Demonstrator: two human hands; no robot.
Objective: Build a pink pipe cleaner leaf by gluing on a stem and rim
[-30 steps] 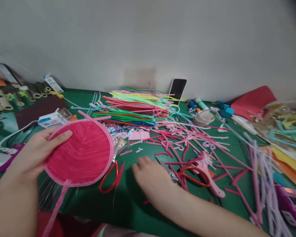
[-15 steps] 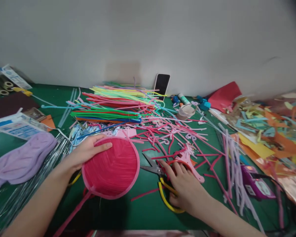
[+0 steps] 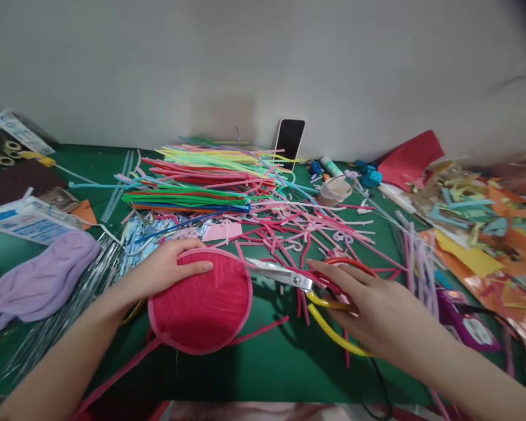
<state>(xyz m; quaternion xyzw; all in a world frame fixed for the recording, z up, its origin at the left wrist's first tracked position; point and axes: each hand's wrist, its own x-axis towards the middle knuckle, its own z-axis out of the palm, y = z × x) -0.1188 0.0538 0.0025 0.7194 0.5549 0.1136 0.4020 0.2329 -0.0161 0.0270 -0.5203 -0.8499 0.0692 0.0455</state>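
Note:
My left hand (image 3: 177,269) grips a rounded hot-pink petal (image 3: 201,304) by its upper left edge, thumb on the front face. The petal has a paler pink fuzzy rim and a long pink stem (image 3: 123,371) running down to the lower left. A short pink end sticks up from the rim at its upper right. Fingers of my right hand (image 3: 368,310) are wrapped round scissors (image 3: 284,275) with yellow and red handles. Their blades are nearly together and point left, tips at the petal's upper right rim. Whether the tips touch that short end, I cannot tell.
Bundled coloured pipe cleaners (image 3: 188,199) lie behind the petal, with loose pink cut pieces (image 3: 284,234) beside them. A phone (image 3: 289,140) leans on the wall. Lilac fuzzy leaves (image 3: 48,275) lie left. A purple device (image 3: 467,327) with a black cord and paper scraps (image 3: 477,234) are right.
My right hand has lifted the scissors off the table. Their blades have come from wide apart to nearly together, with the tips now at the petal's rim. The petal has hardly moved.

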